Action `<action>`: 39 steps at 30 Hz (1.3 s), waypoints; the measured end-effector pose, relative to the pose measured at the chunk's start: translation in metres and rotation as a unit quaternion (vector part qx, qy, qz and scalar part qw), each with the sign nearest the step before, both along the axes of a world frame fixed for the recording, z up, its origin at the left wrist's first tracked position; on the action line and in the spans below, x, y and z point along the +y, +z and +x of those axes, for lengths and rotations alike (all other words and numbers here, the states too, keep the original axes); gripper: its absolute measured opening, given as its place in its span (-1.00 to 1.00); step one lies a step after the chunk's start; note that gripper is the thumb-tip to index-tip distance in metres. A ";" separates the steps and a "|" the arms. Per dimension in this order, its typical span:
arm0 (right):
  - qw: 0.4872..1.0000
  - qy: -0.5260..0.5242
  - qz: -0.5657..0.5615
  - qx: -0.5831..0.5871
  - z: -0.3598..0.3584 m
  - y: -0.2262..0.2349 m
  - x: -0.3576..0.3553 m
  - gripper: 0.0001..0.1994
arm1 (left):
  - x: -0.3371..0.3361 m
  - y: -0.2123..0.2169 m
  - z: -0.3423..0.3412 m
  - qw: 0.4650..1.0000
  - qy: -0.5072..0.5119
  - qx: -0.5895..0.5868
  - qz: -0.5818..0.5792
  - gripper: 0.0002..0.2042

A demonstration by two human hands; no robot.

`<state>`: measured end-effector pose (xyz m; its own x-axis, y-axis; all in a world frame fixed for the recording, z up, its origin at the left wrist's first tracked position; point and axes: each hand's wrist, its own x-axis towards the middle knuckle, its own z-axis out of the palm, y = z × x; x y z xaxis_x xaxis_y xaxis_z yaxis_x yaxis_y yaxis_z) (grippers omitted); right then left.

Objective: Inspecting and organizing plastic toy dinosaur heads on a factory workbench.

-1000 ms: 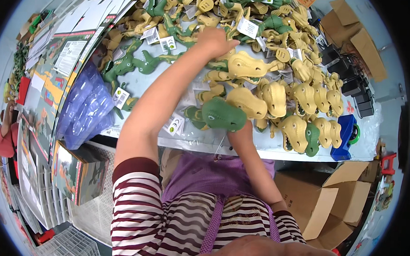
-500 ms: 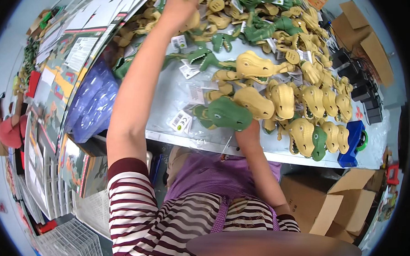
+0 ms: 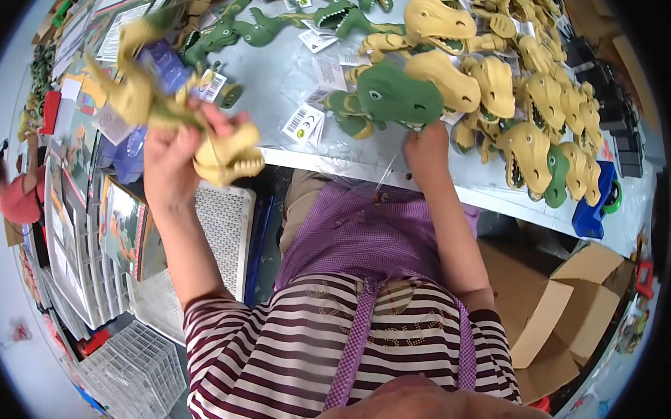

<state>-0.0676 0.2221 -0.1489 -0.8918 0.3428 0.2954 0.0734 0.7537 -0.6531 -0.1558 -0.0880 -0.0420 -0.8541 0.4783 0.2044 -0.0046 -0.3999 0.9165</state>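
My left hand [image 3: 174, 157] is wrapped round a tan toy dinosaur [image 3: 134, 100], lifted over the table's left front edge. Its open-mouthed head points right, and its body and tail are blurred. At the front edge, my right hand [image 3: 428, 155] has its fingers curled in; what they hold, if anything, is hidden. A thin pale strand [image 3: 386, 171] hangs beside it. Just above that hand lies a green dinosaur head [image 3: 400, 95], with a white barcode tag [image 3: 303, 123] on its left. Behind it rests a tan dinosaur [image 3: 444, 79].
Rows of tan dinosaurs [image 3: 529, 154] fill the table's right side, beside a blue tool [image 3: 591, 209]. Green dinosaurs [image 3: 333, 13] lie at the back. Blue plastic wrap [image 3: 162, 63] and printed cards stand left. Below are an open carton [image 3: 563, 309] and a white crate [image 3: 229, 238]. Another person [image 3: 21, 196] is far left.
My left hand has come back from the pile at the far side, bringing a tan dinosaur toward me and to the left. My right hand stays by the green head. The view has shifted.
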 end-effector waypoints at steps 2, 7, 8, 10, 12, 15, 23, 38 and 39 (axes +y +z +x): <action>1.000 0.001 0.004 -0.004 -0.001 -0.002 0.000 -0.70 | -0.003 -0.017 0.024 1.000 0.026 0.000 -0.010 -0.54; 0.997 -0.024 0.029 0.069 0.008 -0.001 -0.001 -0.64 | -0.009 -0.036 0.064 0.981 -0.123 -0.124 0.081 -0.46; 0.997 -0.022 0.028 0.067 0.008 -0.001 -0.001 -0.64 | -0.012 -0.043 0.068 0.975 -0.148 -0.140 0.088 -0.44; 0.995 0.007 0.013 0.095 0.006 0.003 -0.002 -0.63 | -0.016 -0.049 0.077 0.961 -0.171 -0.205 0.073 -0.43; 0.993 0.014 0.018 0.114 0.011 0.003 -0.003 -0.63 | -0.015 -0.052 0.086 0.944 -0.192 -0.257 0.081 -0.44; 0.984 0.034 0.045 0.167 0.021 0.005 -0.001 -0.63 | -0.008 -0.062 0.092 0.909 -0.244 -0.313 0.125 -0.47; 0.925 0.289 -0.023 0.244 0.065 0.042 -0.034 -0.61 | 0.005 -0.075 0.103 0.842 -0.318 -0.418 0.125 -0.50; 0.951 0.290 -0.095 0.054 0.073 0.031 -0.062 -0.37 | 0.017 -0.064 0.112 0.991 -0.012 0.089 -0.100 -0.29; 0.949 0.295 -0.091 0.064 0.073 0.028 -0.067 -0.37 | 0.024 -0.059 0.115 0.989 0.034 0.100 -0.100 -0.49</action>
